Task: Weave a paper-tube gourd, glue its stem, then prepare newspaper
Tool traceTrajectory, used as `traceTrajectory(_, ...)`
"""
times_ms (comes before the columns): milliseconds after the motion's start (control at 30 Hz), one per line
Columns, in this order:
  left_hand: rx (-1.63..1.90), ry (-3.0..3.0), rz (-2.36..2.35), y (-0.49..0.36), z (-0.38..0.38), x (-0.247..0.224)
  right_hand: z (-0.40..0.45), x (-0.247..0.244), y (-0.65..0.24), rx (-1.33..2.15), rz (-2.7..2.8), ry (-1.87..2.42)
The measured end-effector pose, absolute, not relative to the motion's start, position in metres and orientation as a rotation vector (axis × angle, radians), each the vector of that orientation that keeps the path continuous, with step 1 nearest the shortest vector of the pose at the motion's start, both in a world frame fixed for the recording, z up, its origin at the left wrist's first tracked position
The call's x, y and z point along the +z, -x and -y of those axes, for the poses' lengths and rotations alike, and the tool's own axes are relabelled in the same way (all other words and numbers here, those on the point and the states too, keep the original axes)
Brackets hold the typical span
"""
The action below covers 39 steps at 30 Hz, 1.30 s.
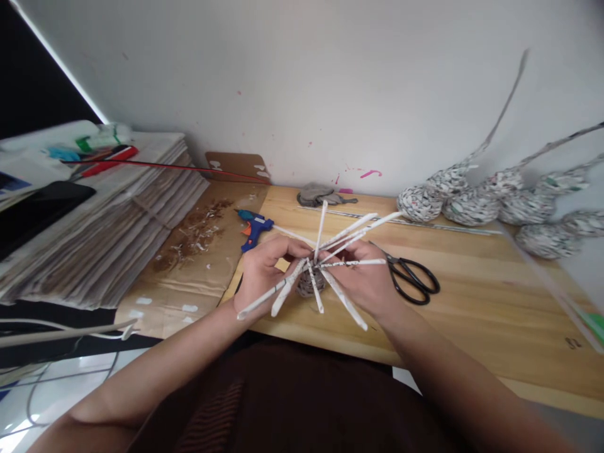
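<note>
Between my hands is a small woven paper piece (309,284), its rounded body partly covered by my fingers. Several rolled paper tubes (346,301) fan outward from its top in all directions. My left hand (267,264) curls round its left side, thumb and fingers close to where the tubes meet. On the other side my right hand (365,277) closes on the piece and the tube bases, with fingertips partly hidden behind the tubes. Black-handled scissors (415,280) lie just right of my right hand. A blue glue gun (255,229) rests beyond my left hand.
Several finished woven paper gourd shapes (472,204) stand along the wall at right. A grey cloth (321,195) and long thin paper rolls (453,228) lie at the back. Stacked newspapers (155,207) with a phone (42,214) on top, and cardboard (189,277) with brown scraps, are left.
</note>
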<state>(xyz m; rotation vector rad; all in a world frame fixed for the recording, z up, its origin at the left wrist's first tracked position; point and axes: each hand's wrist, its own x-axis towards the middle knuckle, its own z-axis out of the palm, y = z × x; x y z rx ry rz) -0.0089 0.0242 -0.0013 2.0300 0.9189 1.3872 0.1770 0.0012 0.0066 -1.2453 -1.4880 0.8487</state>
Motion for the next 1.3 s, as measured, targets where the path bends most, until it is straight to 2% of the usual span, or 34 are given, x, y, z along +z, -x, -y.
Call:
traceTrajectory(67, 1.429, -1.963, -0.902, 0.008, -0.026, -0.005, -0.002, 0.005, -0.174, 1.032, 1.315, 1.24)
traceTrajectory(267, 1.42, -1.961, -0.906, 0.009, -0.028, -0.005, -0.003, 0.008, -0.171, 1.189, 1.214, 1.143)
traceTrajectory(767, 1.393, -2.023, -0.854, 0.01, -0.034, -0.004, -0.008, 0.001, -0.166, 1.178, 1.12, 1.173)
traceTrajectory(1133, 1.328, -1.692, -0.801, -0.005, -0.058, -0.005, -0.021, -0.003, -0.17, 1.341, 0.811, 1.039)
traceTrajectory(1300, 1.243, -1.885, -0.765, -0.012, -0.079, 0.002, -0.03, 0.003, -0.175, 1.32, 0.763, 1.029)
